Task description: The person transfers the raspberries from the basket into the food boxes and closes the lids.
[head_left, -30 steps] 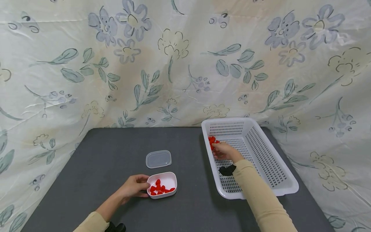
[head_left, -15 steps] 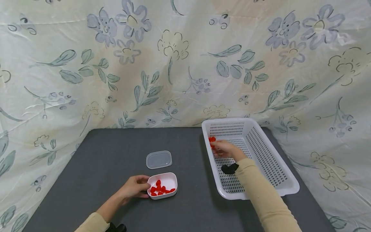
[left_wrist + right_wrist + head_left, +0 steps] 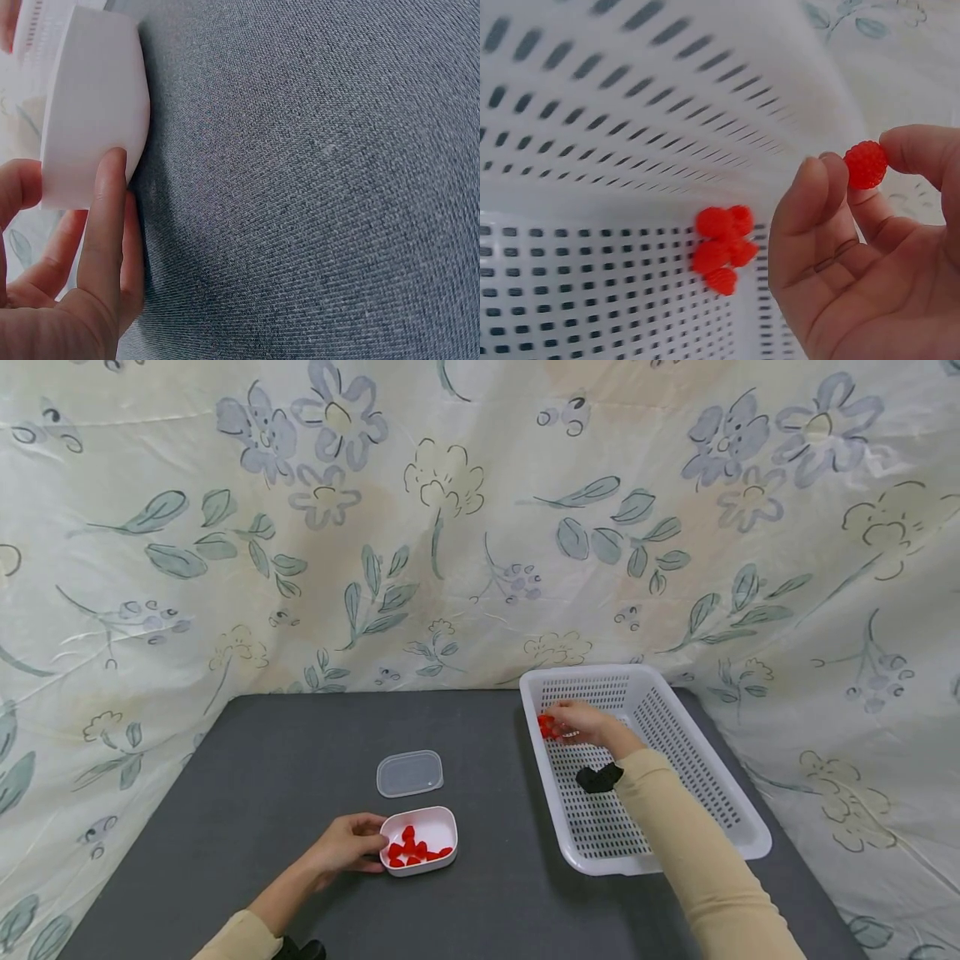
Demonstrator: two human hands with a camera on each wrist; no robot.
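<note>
Right wrist view: the right hand is pinching one red bumpy raspberry at its fingertips, above the red berry cluster in the white perforated plastic basket; the left hand is gripping the small white plastic tub.

Head view: high, facing forward and down over the whole dark grey cloth table, far edge to near edge.

Left wrist view: very close, at table level, beside the small white plastic container near the near edge.

Right wrist view: close, inside the white perforated plastic basket at the right edge; both seen from the head.
</note>
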